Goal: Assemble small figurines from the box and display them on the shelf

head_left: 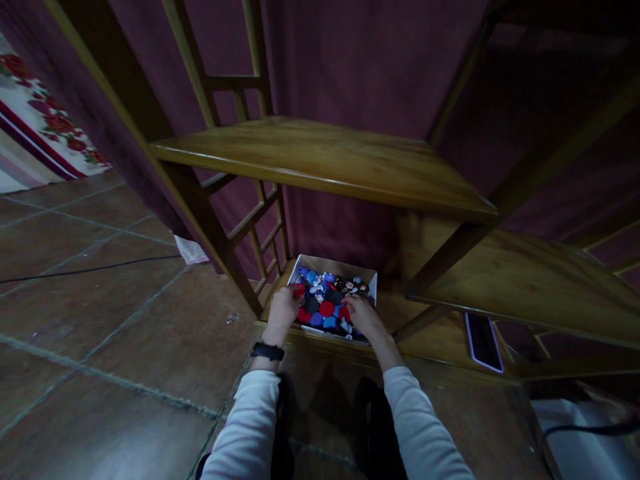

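Observation:
A white cardboard box (338, 266) sits on the bottom board of a wooden shelf unit, full of small red, blue and black round pieces (326, 308). My left hand (283, 308) is at the box's left edge, fingers pinched on a red piece (299, 290). My right hand (363, 315) rests on the box's near right corner, fingers curled down into the pieces; what it holds is hidden. A black watch (268, 351) is on my left wrist. Both sleeves are light grey.
A wide wooden shelf board (320, 157) juts out above the box, with another (530, 277) lower right. A phone (483, 341) lies on the bottom board to the right. Tiled floor (100, 320) with a black cable (90, 269) spreads left. Dark red wall behind.

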Motion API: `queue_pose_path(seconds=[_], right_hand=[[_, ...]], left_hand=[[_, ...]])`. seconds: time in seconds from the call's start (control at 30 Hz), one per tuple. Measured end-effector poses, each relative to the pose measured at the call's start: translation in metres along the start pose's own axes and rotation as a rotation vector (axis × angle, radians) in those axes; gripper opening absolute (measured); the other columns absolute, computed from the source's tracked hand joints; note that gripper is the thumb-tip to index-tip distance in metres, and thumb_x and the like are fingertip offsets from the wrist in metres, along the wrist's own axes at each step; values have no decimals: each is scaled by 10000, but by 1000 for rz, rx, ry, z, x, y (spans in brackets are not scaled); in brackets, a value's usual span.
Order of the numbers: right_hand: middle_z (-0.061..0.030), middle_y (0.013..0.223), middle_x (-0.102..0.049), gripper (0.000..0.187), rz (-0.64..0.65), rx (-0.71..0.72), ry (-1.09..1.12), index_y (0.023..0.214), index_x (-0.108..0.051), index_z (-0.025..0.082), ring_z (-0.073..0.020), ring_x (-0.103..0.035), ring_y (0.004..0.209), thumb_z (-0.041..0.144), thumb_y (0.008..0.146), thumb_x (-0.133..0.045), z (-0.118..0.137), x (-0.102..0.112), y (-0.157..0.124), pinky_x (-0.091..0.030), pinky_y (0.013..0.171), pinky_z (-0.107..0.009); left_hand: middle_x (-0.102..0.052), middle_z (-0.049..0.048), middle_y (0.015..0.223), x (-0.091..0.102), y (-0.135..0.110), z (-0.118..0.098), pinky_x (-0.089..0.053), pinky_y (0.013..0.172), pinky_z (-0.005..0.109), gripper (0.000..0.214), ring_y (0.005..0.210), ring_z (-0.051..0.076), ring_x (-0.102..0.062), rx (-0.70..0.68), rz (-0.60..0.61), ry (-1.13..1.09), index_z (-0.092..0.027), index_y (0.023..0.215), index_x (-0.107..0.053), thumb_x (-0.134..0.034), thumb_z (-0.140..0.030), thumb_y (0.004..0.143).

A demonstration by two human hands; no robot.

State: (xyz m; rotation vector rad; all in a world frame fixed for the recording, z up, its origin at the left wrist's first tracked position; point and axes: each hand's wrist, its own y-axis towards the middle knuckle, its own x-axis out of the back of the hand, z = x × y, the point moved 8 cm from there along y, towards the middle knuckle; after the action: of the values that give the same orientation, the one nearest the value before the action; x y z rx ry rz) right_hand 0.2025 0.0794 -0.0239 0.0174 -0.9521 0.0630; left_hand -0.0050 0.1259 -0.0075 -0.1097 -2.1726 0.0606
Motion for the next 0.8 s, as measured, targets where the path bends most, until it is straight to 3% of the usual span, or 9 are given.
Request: queue_pose_path(seconds=[0.2,0.4,0.57,0.7,0.8], right_hand=[[-36,1114,-625,333,-84,111,-59,1079,-621,232,-164,-518,1070,128,856,-397,37,3,39,-348,947,-279],[-64,1190,-594,387,32,189,-211,1142,-583,201,-164,-491,1115,66,838,-385,66,-33,89,-306,975,-267],[-89,1140,-618,364,135,125,-292,1102,-600,191,-178,-520,1081,66,802,-437,50,-53,107,-345,949,-287],[-20,1102,-645,421,80,43,-111,1082,-608,226,-134,-572,1010,24,784,-391,29,-39,109,-399,891,-244],[-18,1139,-631,412,38,5,-160,1117,-596,241,-155,-551,1068,67,803,-394,19,-27,106,-391,912,-257]], left_hand=[[-699,86,857,20,-4,1,-412,696,229,288,817,177,-624,101,-45,-35,-177,1019,-677,-488,-212,805],[-690,70,824,27,-2,7,-393,633,234,301,752,169,-610,126,-51,-79,-201,1009,-680,-451,-225,815],[-683,53,800,31,-1,13,-390,622,234,286,708,157,-594,134,-59,-90,-216,1003,-679,-472,-254,810],[-675,29,755,30,1,14,-397,613,230,272,682,151,-584,135,-58,-160,-218,1006,-676,-515,-262,791],[-668,20,733,31,0,12,-390,609,224,272,680,146,-578,136,-60,-197,-214,1007,-675,-521,-253,786]])
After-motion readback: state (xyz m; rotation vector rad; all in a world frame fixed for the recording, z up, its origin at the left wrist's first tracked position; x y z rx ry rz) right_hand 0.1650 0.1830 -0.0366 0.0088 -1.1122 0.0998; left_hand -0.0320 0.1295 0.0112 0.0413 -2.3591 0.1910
